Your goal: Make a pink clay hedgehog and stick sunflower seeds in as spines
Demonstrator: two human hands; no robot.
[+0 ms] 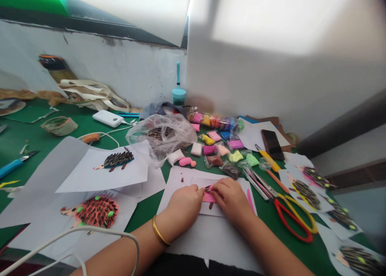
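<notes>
On a small white paper in front of me lies a flat pink clay shape with a brown clay leg below it. A few dark striped seeds stand on its upper part, between my fingers. My left hand, with a gold bangle at the wrist, has its fingers closed at the shape's left edge. My right hand pinches at the shape's right side and covers part of it. What either set of fingertips holds is hidden. A pink clay strip lies right of my right hand.
Behind are a plastic bag of seeds and several clay packets. Red-yellow scissors, a cutter and a phone lie right. Finished seed hedgehogs flank both sides. A white cable crosses my left forearm.
</notes>
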